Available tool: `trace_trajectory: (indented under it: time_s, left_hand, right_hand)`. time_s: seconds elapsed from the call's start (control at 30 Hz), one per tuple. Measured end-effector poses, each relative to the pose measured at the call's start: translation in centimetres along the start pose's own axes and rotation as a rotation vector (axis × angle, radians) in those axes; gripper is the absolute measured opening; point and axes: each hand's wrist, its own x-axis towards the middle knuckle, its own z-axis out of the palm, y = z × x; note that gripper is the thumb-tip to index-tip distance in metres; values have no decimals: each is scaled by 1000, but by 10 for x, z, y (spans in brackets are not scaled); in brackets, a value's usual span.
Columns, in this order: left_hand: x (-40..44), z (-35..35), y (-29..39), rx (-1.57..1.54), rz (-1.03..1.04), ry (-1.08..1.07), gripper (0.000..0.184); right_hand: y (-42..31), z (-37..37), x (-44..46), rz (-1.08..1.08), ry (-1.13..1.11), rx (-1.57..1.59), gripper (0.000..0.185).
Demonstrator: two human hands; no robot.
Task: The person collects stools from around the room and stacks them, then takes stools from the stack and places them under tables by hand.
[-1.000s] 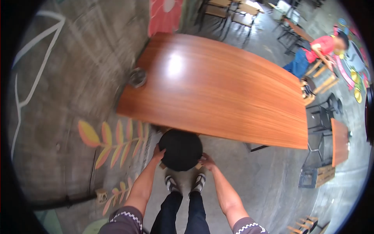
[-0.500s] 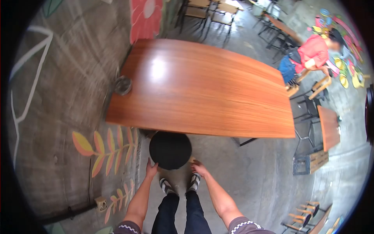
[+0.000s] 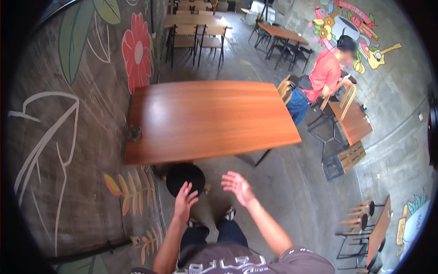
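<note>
A counter (image 3: 214, 118) stands across the far side of the black stool (image 3: 181, 174), which sits by its near left edge; far right, a person (image 3: 325, 71) holds a wooden-legged seat (image 3: 350, 101); a dish (image 3: 134, 133), contents unclear, rests on the counter's left end; the left hand (image 3: 184, 204) and right hand (image 3: 239, 188) are empty, fingers loosely spread.

We read "KOBA" on the pink painted ribbon banner (image 3: 355, 12) of the colourful wall mural (image 3: 345, 28), and what looks like "KOBA" again on the pale blue painted shape (image 3: 414, 228) at far right. We cannot make out the white block letters on the dark grey cloth shirt (image 3: 223, 255).
</note>
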Motion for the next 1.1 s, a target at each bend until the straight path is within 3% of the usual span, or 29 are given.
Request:
trace_trajectory:
  time_s: [0.17,0.27,0.43,0.8,1.07,1.1]
  left_hand:
    - [-49,60,76,-18,109,-150,57]
    - [-58,82,100,-10,105,-198,57]
    - [-63,106,118,-2,106,-254,58]
    - [-43,187,92,62,146,-229,59]
    - [-16,297,7,34,147,-178,60]
    - [-13,313,-7,21,136,-166,61]
  right_hand:
    - [-78,37,-75,-106,17,117,59]
    - [-91,37,-106,-196,-31,172,60]
    - [-111,34,-141,-170,60,124,62]
    - [-168,-35,-159,-241,183,163,49]
    - [-221,-157,-172,-143,158,186,48]
    - [-229,-176,-175,-132,169,147,54]
